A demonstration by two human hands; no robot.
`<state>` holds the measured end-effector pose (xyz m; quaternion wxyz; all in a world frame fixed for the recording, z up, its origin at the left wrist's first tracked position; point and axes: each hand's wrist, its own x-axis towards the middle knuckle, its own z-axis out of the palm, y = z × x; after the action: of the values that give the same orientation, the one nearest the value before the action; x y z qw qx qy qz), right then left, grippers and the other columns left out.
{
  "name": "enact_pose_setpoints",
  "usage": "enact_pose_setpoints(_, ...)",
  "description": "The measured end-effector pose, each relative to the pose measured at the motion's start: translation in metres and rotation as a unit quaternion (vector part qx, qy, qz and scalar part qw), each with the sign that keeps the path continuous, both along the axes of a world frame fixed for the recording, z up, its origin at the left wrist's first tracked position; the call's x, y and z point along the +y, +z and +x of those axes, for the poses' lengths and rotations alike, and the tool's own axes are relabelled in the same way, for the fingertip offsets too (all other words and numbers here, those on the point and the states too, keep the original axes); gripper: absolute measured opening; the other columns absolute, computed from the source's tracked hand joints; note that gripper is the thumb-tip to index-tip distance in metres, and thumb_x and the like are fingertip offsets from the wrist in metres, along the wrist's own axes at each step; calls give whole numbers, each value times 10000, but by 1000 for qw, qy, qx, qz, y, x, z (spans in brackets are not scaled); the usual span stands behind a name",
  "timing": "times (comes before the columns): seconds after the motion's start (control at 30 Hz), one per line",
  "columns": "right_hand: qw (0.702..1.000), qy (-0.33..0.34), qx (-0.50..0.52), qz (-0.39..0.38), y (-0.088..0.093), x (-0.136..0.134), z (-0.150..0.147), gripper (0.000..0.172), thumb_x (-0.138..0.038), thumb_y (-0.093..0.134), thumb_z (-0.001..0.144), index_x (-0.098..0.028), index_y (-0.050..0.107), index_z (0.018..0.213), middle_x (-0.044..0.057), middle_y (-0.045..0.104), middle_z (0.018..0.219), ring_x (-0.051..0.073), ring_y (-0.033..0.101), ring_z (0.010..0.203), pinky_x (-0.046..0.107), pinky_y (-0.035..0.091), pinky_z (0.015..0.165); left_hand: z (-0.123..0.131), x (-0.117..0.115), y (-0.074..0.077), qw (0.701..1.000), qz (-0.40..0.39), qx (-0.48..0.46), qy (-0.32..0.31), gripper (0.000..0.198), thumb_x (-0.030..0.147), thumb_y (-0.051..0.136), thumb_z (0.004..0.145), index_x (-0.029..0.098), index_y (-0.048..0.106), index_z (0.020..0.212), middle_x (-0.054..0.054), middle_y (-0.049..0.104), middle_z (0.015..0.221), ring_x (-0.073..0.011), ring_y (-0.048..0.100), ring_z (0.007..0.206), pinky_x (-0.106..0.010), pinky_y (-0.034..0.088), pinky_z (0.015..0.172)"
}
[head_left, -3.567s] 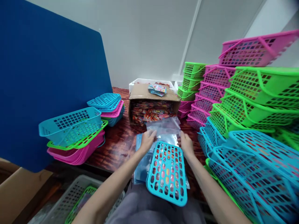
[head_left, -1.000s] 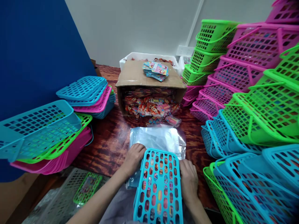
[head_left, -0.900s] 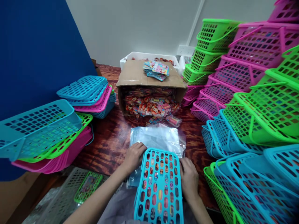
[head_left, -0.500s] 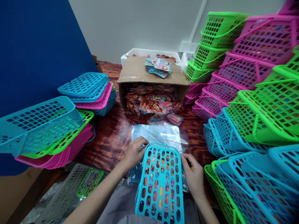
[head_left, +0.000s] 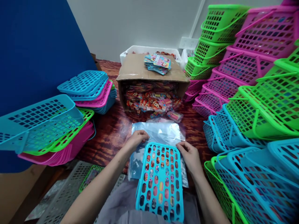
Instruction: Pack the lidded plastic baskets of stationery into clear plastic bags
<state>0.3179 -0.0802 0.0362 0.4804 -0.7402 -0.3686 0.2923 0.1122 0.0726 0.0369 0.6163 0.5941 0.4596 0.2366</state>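
A blue plastic basket [head_left: 153, 180] with a slotted lid lies in front of me, its near end at my lap. Colourful packets show through its slots. Beneath its far part lies a stack of clear plastic bags [head_left: 163, 130]. My left hand [head_left: 137, 140] is closed in a pinch just beyond the basket's far left corner, over the bags. At the far right corner my right hand [head_left: 190, 155] is also closed, thumb and finger together. Both seem to grip the thin film of a plastic bag, though its edge is hard to make out.
A cardboard box [head_left: 135, 70] full of printed packets opens toward me, with flat packets [head_left: 158, 63] on top. Blue lids [head_left: 84, 82] and nested baskets [head_left: 67, 146] stand left. Filled green, pink and blue baskets [head_left: 252, 112] rise high on the right. A grey crate [head_left: 67, 193] sits low left.
My hands have moved a little away from me, from beside the basket's far corners to just past them over the bags. The basket has barely moved.
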Motion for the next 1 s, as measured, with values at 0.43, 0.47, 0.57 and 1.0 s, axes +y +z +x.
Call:
enact_pose_setpoints(0.43, 969, 51, -201, 135, 12, -52, -18, 91, -201, 573, 928, -210, 663, 919, 29, 622, 914, 172, 601, 873, 297, 470, 781, -41, -50, 19, 872, 480, 63, -65, 117, 154, 486, 956, 176, 566, 873, -38, 612, 830, -166, 557, 796, -302, 439, 742)
enact_pose_setpoints(0.47, 963, 56, -222, 143, 11, -55, -20, 96, -176, 571, 927, -210, 660, 942, 34, 619, 926, 173, 598, 884, 302, 472, 784, -44, -54, 17, 857, 507, 70, -65, 104, 134, 487, 955, 174, 563, 897, -44, 619, 844, -168, 562, 802, -303, 446, 743)
enact_pose_setpoints(0.57, 942, 76, -285, 160, 11, -66, -25, 153, -110, 569, 914, -203, 653, 1002, 49, 615, 952, 179, 587, 905, 318, 477, 796, -52, -63, 9, 811, 575, 87, -59, 113, 74, 516, 928, 168, 567, 965, -62, 638, 887, -176, 575, 827, -309, 463, 753)
enact_pose_setpoints(1.0, 987, -16, -128, 101, -9, -103, -39, 149, -295, 577, 888, -227, 682, 969, 92, 674, 1014, 244, 653, 917, 369, 526, 802, -81, -100, -16, 814, 571, 85, -60, 262, 15, 521, 871, 194, 546, 1060, -60, 632, 913, -179, 592, 866, -303, 502, 788)
